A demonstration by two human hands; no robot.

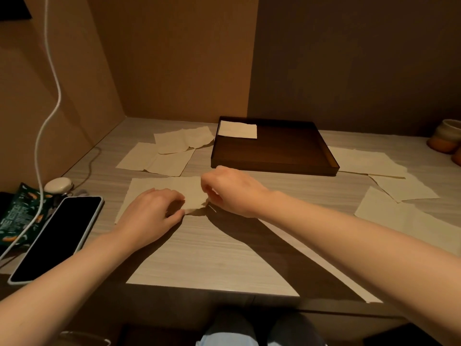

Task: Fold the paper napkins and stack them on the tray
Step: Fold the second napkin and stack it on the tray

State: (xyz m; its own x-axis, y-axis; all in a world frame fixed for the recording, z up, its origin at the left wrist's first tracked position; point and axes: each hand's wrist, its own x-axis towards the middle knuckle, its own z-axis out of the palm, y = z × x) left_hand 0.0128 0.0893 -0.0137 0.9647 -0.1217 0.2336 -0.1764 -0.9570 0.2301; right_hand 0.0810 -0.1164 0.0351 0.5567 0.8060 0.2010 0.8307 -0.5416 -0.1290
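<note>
A cream paper napkin (pixel 174 187) lies flat on the table in front of me. My left hand (pixel 152 213) rests on its lower middle, fingers curled onto the paper. My right hand (pixel 230 189) pinches the napkin's right edge and lifts it slightly off the table. Behind them stands a dark brown tray (pixel 274 166) with one folded white napkin (pixel 237 129) in its far left corner. Loose unfolded napkins (pixel 164 156) lie left of the tray, and more napkins (pixel 389 176) lie to its right.
A phone (pixel 56 236) with a dark screen lies at the left, beside a green snack packet (pixel 17 216) and a white charger (pixel 58 185) with a cable. A ceramic cup (pixel 446 136) stands at the far right. Brown walls close in at the back and left.
</note>
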